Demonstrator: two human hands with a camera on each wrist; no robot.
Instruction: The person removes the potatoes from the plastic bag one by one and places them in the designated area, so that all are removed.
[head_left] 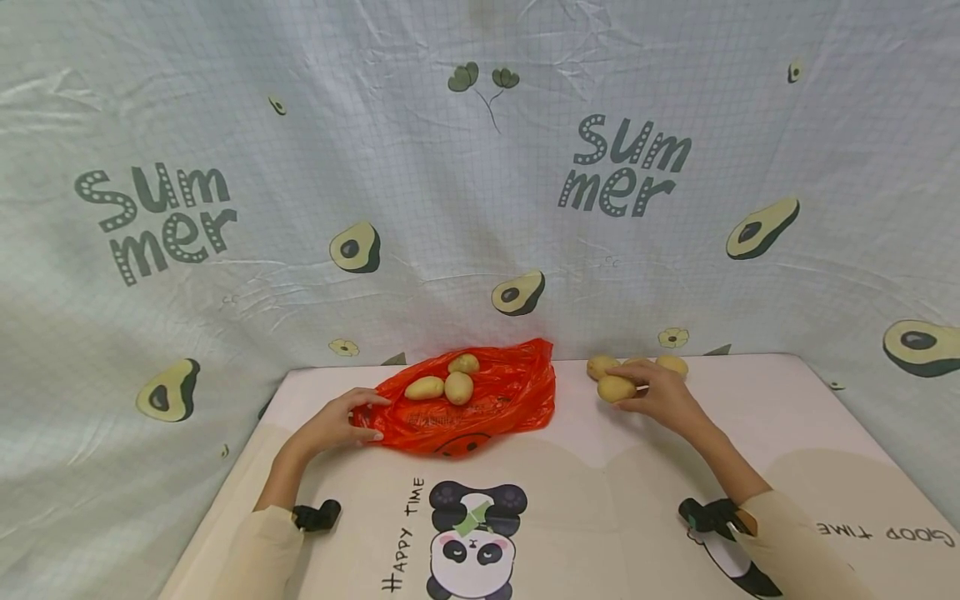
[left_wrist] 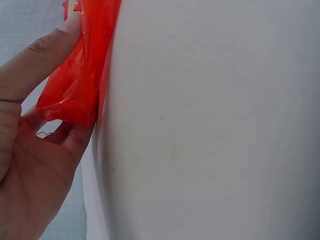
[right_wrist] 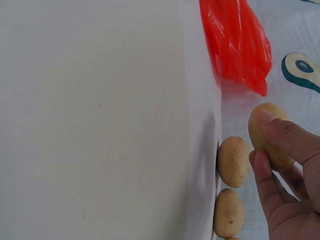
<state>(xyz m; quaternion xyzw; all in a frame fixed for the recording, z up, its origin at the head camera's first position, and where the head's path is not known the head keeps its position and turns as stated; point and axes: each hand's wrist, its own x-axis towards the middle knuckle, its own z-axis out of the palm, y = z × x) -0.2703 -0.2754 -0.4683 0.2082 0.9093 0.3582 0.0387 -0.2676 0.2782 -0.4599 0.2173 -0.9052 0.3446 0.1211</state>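
OK, backdrop point(head_left: 442, 183): pale cloth, avocado and "summer" prints, fills the upper half of the frame.
Table point(head_left: 600, 500): light top, lower half of the frame; panda print point(head_left: 472, 554) at bottom centre.
Red bag point(head_left: 517, 392): thin crumpled plastic, just left of frame centre. Could slide or tear if I tug hard.
Left hand point(head_left: 341, 423): left of centre, thumb and fingers loosely round the bag's left end. Lifting that end would tilt the plastic.
Right hand point(head_left: 663, 398): right of centre, fingertip grip on one potato, palm not wrapped round it.
Three potatoes point(head_left: 459, 388): bunched uncovered on the red plastic, near frame centre; can't tell if inside the mouth or on top. Nothing visibly pins them, so a bag tilt could scatter them.
Loose potatoes point(head_left: 602, 367): right of centre by the table's far edge, one partly behind my knuckles. A brush could roll them.
Held potato point(head_left: 613, 389): right of centre, in front of those. Rounded skin, small contact; uneven squeeze could pop it out.
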